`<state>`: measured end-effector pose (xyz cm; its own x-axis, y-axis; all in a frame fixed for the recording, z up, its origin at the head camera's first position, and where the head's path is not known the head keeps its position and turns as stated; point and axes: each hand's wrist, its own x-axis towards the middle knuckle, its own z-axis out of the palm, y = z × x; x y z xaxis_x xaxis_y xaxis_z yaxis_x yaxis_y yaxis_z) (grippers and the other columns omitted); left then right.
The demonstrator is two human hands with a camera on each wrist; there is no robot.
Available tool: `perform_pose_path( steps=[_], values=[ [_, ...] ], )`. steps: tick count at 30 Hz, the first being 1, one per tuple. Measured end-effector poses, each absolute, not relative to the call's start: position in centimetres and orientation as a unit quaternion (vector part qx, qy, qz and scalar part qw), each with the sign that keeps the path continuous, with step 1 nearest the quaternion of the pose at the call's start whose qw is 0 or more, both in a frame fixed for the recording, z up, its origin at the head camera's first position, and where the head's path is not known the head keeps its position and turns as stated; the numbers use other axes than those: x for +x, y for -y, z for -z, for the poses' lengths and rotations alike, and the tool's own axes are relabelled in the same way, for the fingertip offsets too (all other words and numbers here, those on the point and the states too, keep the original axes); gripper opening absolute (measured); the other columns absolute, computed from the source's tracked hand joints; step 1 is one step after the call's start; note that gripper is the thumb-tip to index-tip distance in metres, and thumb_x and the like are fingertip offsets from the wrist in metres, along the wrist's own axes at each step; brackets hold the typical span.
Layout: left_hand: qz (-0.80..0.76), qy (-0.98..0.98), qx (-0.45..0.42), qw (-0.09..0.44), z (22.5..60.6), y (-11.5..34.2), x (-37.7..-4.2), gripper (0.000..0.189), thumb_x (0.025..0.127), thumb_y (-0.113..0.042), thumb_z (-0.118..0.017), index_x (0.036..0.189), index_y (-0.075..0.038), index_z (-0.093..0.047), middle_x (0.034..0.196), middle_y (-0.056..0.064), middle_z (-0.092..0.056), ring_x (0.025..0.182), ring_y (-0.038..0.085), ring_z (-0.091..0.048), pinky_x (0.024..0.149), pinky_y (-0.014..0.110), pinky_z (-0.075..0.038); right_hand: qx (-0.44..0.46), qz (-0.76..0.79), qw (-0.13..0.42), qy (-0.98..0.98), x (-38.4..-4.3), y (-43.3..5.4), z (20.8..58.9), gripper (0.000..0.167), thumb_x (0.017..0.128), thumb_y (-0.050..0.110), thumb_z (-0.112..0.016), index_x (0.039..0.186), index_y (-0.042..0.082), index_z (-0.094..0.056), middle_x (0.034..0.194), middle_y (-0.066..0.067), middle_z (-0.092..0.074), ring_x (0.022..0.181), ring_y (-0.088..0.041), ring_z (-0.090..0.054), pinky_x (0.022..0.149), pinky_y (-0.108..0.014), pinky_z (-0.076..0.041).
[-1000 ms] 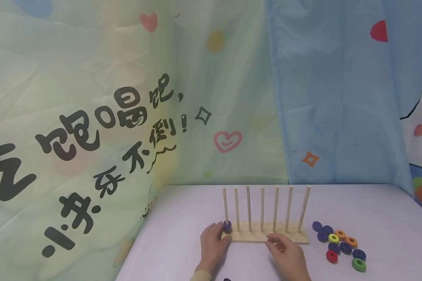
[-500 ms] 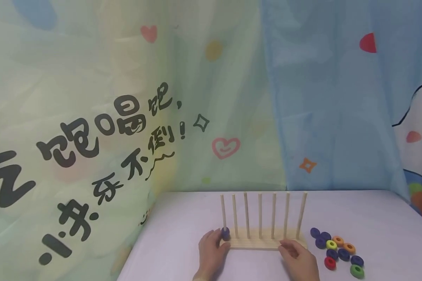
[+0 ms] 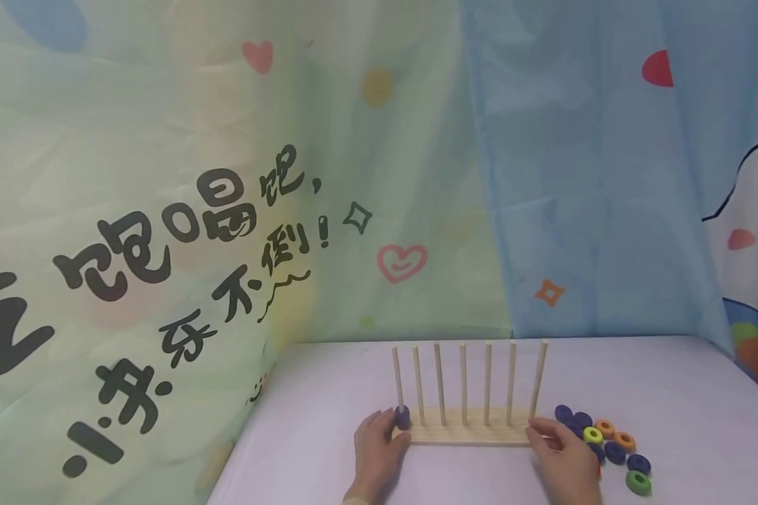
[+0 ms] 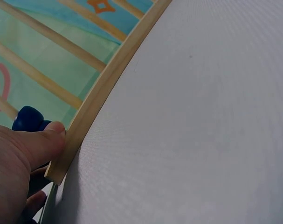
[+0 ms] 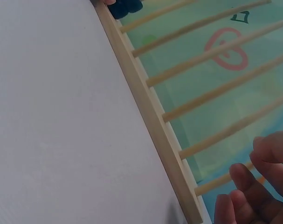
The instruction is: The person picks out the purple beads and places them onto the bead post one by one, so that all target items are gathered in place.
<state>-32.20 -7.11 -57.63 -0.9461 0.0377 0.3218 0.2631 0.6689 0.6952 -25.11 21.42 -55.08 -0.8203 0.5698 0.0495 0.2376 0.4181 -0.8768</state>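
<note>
A wooden peg rack [image 3: 467,436] with a row of upright pegs stands on the table. Dark blue rings [image 3: 402,418] sit low on its leftmost peg. My left hand [image 3: 377,449] grips the rack's left end; in the left wrist view its thumb [image 4: 52,135] lies against the base beside the blue rings, while the other fingers are partly hidden behind the end. At the rack's right end is my right hand [image 3: 565,456], holding nothing. Its fingers [image 5: 244,179] are loosely bent near the last peg in the right wrist view, and contact with the rack cannot be made out.
Loose rings lie right of the rack: several dark blue ones [image 3: 615,452], two orange [image 3: 624,441], a yellow [image 3: 593,435] and a green [image 3: 639,482]. A red ring is mostly behind my right hand. Printed curtains [image 3: 417,175] hang behind the white table [image 3: 328,393].
My right hand has moved right along the rack's front, from its middle to its right end, and now covers part of the loose rings. My left hand stays at the left end.
</note>
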Motion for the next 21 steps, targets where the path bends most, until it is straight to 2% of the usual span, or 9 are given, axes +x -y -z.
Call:
perform_pose_path(
  steps=[6,13,16,21],
  values=[
    [0.398,0.903,-0.088,0.138,57.7,7.1,-32.4,0.038,0.081,-0.025,-0.075,0.119,-0.019,-0.068,0.125,0.005,-0.067,0.125,0.032,-0.053,0.110,0.058,-0.030,-0.254,-0.470,0.180,0.826,-24.9,-22.1,54.9,0.029,0.087,0.028,-0.071,0.110,0.011,-0.071,0.105,-0.013,-0.072,0.089,-0.024,-0.065,0.061,-0.023,-0.045],
    [0.399,0.902,-0.087,0.143,57.8,7.1,-32.4,0.041,0.081,-0.025,-0.076,0.120,-0.016,-0.068,0.125,0.007,-0.067,0.124,0.034,-0.053,0.109,0.059,-0.031,-0.259,-0.462,0.188,0.827,-24.9,-22.9,54.8,0.029,0.090,0.028,-0.069,0.112,0.008,-0.069,0.110,-0.015,-0.071,0.090,-0.026,-0.066,0.058,-0.021,-0.047],
    [0.400,0.901,-0.087,0.143,57.7,7.1,-32.3,0.039,0.081,-0.025,-0.075,0.119,-0.017,-0.068,0.125,0.007,-0.067,0.124,0.034,-0.053,0.109,0.059,-0.030,-0.254,-0.451,0.208,0.830,-24.8,-23.4,54.9,0.028,0.089,0.026,-0.070,0.110,0.008,-0.070,0.106,-0.015,-0.072,0.083,-0.019,-0.065,0.057,-0.017,-0.045],
    [0.400,0.901,-0.086,0.143,57.7,7.1,-32.2,0.038,0.081,-0.026,-0.076,0.117,-0.019,-0.069,0.125,0.007,-0.067,0.124,0.034,-0.053,0.109,0.059,-0.030,-0.263,-0.441,0.240,0.824,-24.5,-24.2,55.1,0.022,0.088,0.021,-0.071,0.107,0.008,-0.072,0.101,-0.013,-0.074,0.068,0.002,-0.057,0.053,-0.012,-0.043]
  ],
)
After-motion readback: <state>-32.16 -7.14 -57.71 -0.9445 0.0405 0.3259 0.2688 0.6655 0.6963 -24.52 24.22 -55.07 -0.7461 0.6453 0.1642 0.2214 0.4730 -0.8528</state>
